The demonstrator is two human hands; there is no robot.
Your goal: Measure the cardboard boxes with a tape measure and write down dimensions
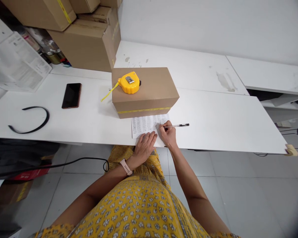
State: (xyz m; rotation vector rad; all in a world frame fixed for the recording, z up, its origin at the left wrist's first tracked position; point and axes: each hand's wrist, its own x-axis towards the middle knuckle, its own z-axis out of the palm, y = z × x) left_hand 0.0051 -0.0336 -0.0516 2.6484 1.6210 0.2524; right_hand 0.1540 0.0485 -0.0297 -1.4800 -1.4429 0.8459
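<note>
Under left hand lies paper; right hand grips pen

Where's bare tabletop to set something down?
Mainly the white table right of the pen and cardboard box, towards its right end. A smaller patch lies between phone and box. Crowded: front centre, with left hand, right hand and paper; back left, with stacked cartons.

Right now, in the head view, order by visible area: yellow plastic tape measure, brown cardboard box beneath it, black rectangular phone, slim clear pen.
1. Brown cardboard box
2. Yellow tape measure and black phone: too alike to rank
3. Slim clear pen
</note>
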